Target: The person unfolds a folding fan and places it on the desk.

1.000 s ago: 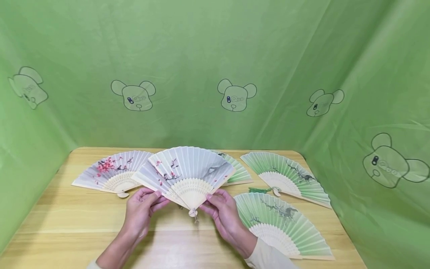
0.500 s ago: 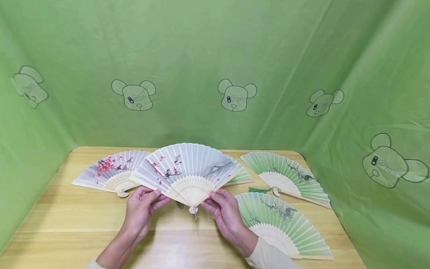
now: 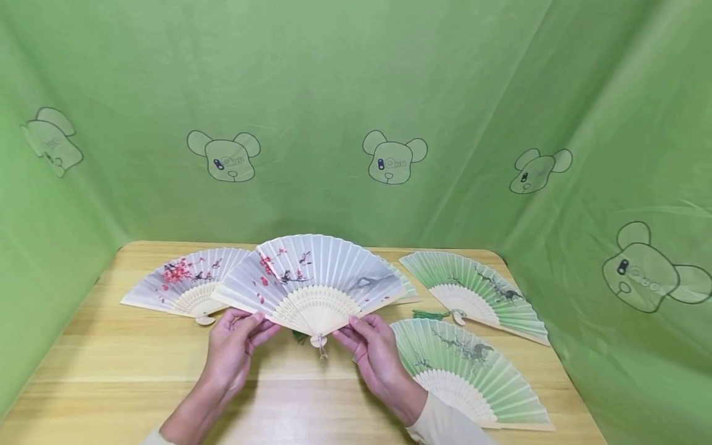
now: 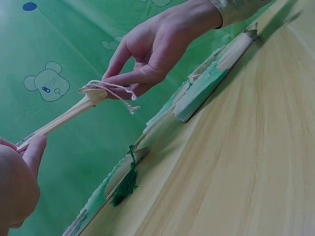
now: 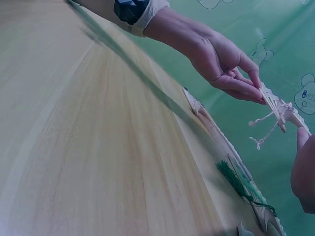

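Note:
A grey-white folding fan (image 3: 328, 266) with pink blossoms and a pale ribbed base is spread wide in the middle of the head view, held up above the table. My left hand (image 3: 233, 343) pinches its left edge stick between thumb and fingers. On the opposite edge, my right hand (image 3: 374, 352) pinches the other outer stick. From the fan's pivot hangs a short pale cord (image 4: 120, 93), seen edge-on in the left wrist view. Both wrist views show the fan raised off the wood. Behind it, a green fan (image 3: 408, 290) is mostly hidden.
At the back left lies another grey blossom fan (image 3: 186, 281), spread out. Two spread green fans lie on the right, one far (image 3: 478, 293) with a green tassel (image 3: 430, 314), one nearer (image 3: 467, 371). Green cloth (image 3: 311, 74) walls surround the wooden table (image 3: 139, 377).
The held fan has spread wider, its bunched left folds opening out into an even arc showing more blossoms. It has also risen slightly. Both hands keep their grip.

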`<state>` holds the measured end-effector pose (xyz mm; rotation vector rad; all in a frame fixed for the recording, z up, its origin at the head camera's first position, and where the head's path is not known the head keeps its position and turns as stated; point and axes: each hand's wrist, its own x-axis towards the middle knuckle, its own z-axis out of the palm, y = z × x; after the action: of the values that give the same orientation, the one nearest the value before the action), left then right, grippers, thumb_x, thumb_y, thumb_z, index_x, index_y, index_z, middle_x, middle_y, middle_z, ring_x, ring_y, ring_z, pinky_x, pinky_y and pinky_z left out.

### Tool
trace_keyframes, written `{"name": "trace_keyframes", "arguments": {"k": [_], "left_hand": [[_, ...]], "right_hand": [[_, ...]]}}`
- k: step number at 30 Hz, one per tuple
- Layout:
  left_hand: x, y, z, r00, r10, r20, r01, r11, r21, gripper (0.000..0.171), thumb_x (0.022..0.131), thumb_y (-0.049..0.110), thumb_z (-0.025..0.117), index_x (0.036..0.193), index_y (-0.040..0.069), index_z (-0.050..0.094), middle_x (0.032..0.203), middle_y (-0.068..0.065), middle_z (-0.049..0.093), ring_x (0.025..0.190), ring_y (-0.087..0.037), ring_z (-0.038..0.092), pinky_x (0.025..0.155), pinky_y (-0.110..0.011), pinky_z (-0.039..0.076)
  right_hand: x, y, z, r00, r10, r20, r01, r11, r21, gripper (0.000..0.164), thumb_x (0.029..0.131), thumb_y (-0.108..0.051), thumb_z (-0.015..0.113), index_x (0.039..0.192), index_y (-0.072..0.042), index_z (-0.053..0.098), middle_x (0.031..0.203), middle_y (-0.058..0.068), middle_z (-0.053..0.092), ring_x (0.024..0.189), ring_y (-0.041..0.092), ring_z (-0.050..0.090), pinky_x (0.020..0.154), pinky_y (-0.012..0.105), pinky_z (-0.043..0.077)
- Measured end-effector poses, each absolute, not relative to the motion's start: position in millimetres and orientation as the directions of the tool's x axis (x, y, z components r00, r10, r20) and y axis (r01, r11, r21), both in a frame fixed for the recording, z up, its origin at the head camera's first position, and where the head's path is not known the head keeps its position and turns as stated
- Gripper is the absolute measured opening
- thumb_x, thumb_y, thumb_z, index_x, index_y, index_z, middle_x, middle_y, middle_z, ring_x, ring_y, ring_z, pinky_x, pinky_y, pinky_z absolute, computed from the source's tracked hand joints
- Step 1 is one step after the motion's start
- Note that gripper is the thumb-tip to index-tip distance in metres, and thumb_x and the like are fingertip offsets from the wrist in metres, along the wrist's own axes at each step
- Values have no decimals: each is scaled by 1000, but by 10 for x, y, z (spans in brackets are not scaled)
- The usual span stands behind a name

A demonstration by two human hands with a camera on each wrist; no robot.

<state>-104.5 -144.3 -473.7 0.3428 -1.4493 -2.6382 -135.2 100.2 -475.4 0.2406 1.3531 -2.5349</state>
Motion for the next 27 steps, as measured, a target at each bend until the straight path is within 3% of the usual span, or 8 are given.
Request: {"name": "trace_keyframes", "arguments": {"k": [6,14,27], "left_hand": [[-1042,-1445,-4726,-964,-209,-163,-22,-548,836,16,100,-7,55,112,2,50,100,-4,74,89,-15,77,96,-34,66],[-1039,-1437,-4710,-961,-203,-189,-45,-558,828,28,101,-5,54,128,3,49,107,-2,73,94,-14,75,99,-32,65],[-1060,-1417,-4694,-944,-232,-233,-54,-590,806,21,102,-5,53,120,7,53,107,0,72,93,-14,73,99,-32,65]], "right_hand": [[-1340,1003,-4747,-955,-157,-253,297,-538,-788,14,100,5,53,107,0,41,104,12,62,91,18,71,98,32,67],[-1345,1011,-4746,-958,-188,-217,286,-540,-792,35,100,6,48,133,12,38,112,15,66,98,22,73,98,30,66],[-1340,1003,-4749,-963,-156,-220,270,-565,-779,36,99,7,49,134,11,39,113,14,67,97,20,73,100,30,65]]}}
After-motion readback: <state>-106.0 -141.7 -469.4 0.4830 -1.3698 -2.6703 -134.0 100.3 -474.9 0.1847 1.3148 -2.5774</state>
